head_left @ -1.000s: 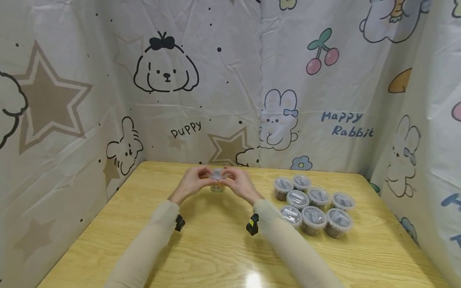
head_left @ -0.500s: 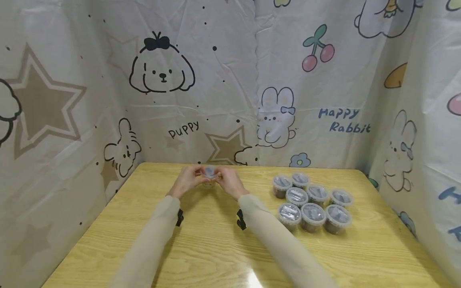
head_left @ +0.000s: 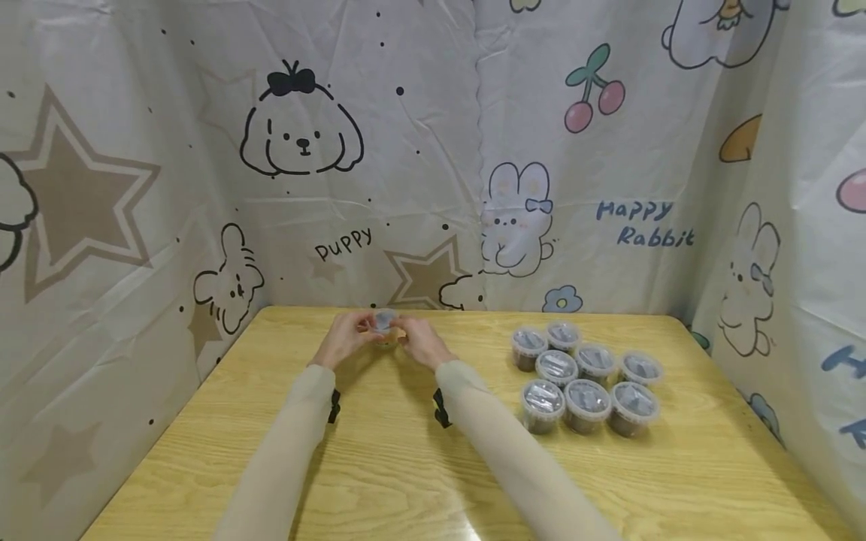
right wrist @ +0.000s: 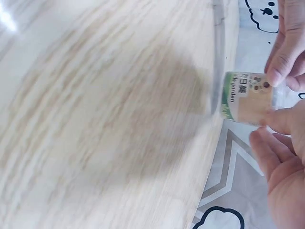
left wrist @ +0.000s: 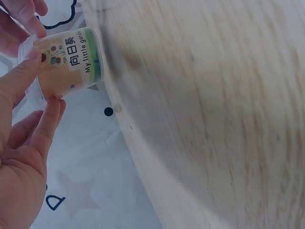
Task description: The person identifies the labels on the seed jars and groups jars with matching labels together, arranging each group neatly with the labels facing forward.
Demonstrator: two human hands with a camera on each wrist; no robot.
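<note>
Here's the small clear plastic cup with the green-and-white printed label point(left wrist: 61, 80), apparently upright on the yellow wood-grain table point(head_left: 379, 466), near its far edge. The left hand point(head_left: 343, 338) pinches it by the rim, the right hand point(head_left: 424, 342) pinches the opposite side, both at the clear plastic lid point(left wrist: 34, 94). Looks like lid work; whether it's loosening or sealing, I can't tell. Next calls for a steady cup and even fingertip pressure. Well off to the right, eight lidded round plastic tubs point(head_left: 587, 402) cluster.
</note>
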